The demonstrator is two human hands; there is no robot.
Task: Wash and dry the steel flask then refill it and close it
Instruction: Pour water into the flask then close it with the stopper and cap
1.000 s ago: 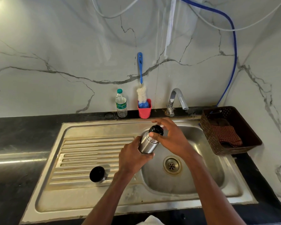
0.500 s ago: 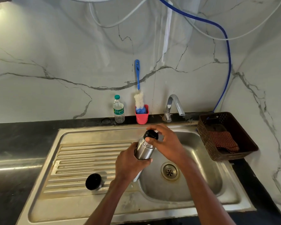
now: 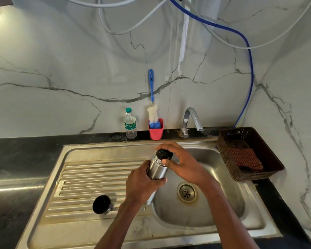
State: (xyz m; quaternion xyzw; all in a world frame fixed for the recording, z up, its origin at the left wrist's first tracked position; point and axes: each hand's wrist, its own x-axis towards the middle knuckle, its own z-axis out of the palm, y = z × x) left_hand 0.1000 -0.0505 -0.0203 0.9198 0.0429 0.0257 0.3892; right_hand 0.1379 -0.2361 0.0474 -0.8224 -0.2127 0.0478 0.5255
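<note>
A steel flask (image 3: 158, 168) tilts over the left edge of the sink basin (image 3: 221, 211). My left hand (image 3: 142, 186) grips its body from below. Fingers and thumb of my right hand (image 3: 183, 162) curl round the black stopper (image 3: 164, 154) at the flask's mouth. The flask's black-lined steel cup lid (image 3: 101, 204) stands alone on the ribbed drainboard (image 3: 90, 180) to the left. The flask's lower end is hidden behind my left hand.
At the back stand a water bottle (image 3: 130, 123), a red cup (image 3: 156, 131) holding a blue-handled bottle brush (image 3: 152, 97), and the tap (image 3: 190, 121). A brown basket (image 3: 250, 153) with a checked cloth (image 3: 246, 159) sits right of the sink. Dark counter surrounds the sink.
Both hands stay on the flask and stopper; my right fingers have shifted slightly around the stopper. The view has tilted a little upward.
</note>
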